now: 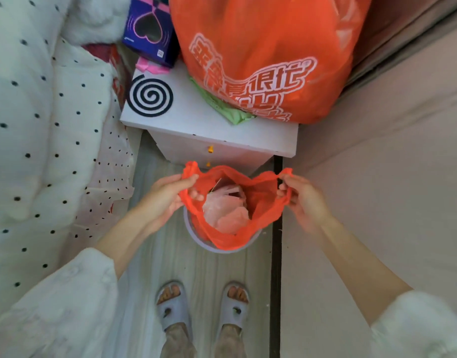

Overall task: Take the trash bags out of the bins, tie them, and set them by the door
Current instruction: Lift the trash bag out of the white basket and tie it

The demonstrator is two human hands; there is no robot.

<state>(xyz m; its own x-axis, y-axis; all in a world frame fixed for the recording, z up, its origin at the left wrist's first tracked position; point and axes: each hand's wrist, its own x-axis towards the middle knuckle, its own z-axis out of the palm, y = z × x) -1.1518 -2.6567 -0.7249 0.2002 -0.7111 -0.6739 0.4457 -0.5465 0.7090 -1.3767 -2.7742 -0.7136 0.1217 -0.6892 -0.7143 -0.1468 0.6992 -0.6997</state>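
Pale wood floor (170,257) btwn bed (28,125) & wall; our left hand (168,195) & right hand (303,197) each pinch the orange bag (230,239) handles, spread over the bin (196,236).

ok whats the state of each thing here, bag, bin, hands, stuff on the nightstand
trash bag: mouth open, partly in the bin, rubbish inside
bin: upright on the floor
left hand: gripping the bag's left handle
right hand: gripping the right handle
big orange bag: full, on the nightstand
mosquito coil: flat, unlit
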